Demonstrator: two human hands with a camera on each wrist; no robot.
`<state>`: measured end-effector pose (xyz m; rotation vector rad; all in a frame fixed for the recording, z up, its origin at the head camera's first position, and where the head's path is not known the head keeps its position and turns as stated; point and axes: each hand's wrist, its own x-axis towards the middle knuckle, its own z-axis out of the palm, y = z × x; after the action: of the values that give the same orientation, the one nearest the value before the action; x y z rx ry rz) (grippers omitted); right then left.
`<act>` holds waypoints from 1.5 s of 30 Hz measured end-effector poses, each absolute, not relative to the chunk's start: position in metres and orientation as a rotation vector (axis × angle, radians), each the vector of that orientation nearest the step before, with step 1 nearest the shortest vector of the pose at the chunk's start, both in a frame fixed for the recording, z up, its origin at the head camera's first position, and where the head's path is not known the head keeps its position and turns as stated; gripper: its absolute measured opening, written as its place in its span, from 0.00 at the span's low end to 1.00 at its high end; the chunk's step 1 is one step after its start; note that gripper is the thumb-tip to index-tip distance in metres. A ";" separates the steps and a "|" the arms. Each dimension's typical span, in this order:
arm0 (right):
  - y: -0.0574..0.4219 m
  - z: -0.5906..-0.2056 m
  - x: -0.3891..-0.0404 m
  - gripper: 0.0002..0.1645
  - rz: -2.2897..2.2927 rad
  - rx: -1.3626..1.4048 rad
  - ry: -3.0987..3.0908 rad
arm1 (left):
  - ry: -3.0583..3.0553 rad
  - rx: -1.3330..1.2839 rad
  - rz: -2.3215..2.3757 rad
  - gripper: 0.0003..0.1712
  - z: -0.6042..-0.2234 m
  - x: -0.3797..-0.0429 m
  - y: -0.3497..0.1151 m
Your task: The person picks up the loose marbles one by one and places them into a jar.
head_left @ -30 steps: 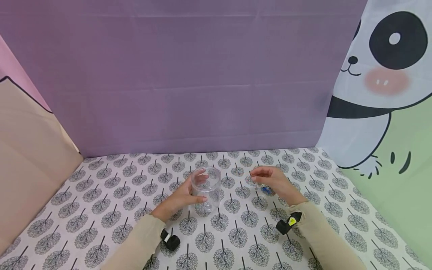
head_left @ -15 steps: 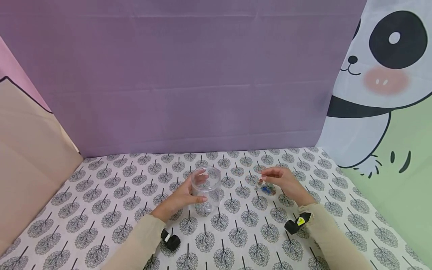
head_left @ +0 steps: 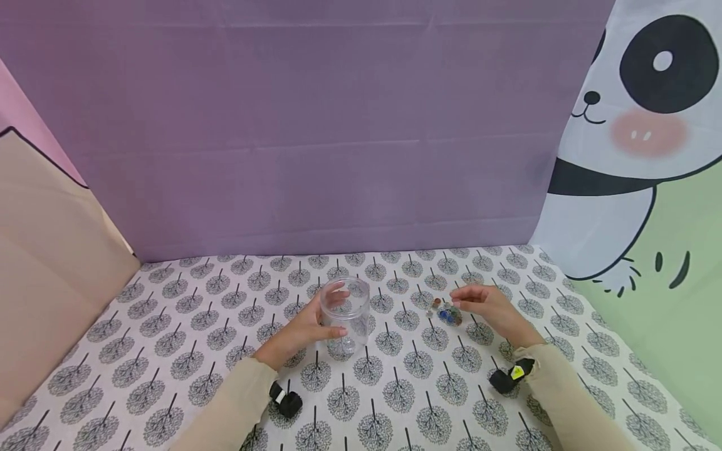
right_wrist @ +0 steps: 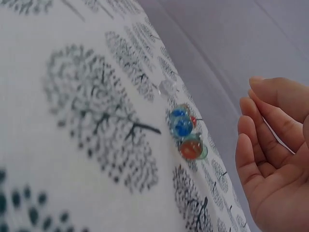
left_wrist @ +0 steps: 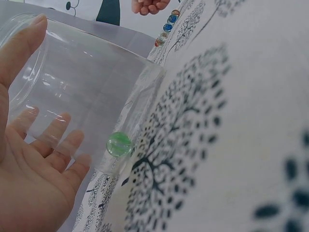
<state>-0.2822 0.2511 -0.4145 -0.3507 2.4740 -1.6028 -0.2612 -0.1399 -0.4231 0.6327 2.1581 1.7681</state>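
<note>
A clear plastic jar (head_left: 345, 307) stands upright on the patterned cloth, and my left hand (head_left: 307, 329) grips its side with thumb and fingers. Inside it, at the bottom, lies a green marble (left_wrist: 119, 144), visible in the left wrist view. To the right, a small cluster of glass marbles (head_left: 449, 315) in blue, brown-red and clear lies on the cloth. Just right of and above that cluster hovers my right hand (head_left: 489, 308), its fingers loosely bent. Nothing shows between its thumb and fingertips in the right wrist view, where the marbles (right_wrist: 182, 126) sit apart from the hand.
A white cloth (head_left: 169, 376) printed with grey trees covers the table. Behind it rises a purple curtain (head_left: 338, 138). A panda-printed curtain (head_left: 632, 207) hangs at the right, and a beige one (head_left: 51, 250) at the left.
My right hand has moved to the right across the marbles, uncovering them. A reddish marble now shows at the cluster's far left edge. The left hand and jar stay in place.
</note>
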 end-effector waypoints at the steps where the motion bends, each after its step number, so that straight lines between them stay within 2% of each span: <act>1: 0.252 -0.415 -0.282 0.26 -1.595 -0.351 2.477 | 2.159 0.633 1.768 0.53 -0.423 -0.261 -0.140; 16: 0.264 -0.424 -0.281 0.25 -1.554 -0.323 2.436 | 2.141 0.642 1.777 0.55 -0.424 -0.261 -0.141; 45: 0.270 -0.427 -0.282 0.22 -1.476 -0.260 2.405 | 2.189 0.661 1.738 0.52 -0.420 -0.259 -0.141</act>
<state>-0.2820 0.2702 -0.4269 -0.2600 2.4046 -1.4763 -0.2587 -0.1409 -0.4203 0.6606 2.1893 1.7385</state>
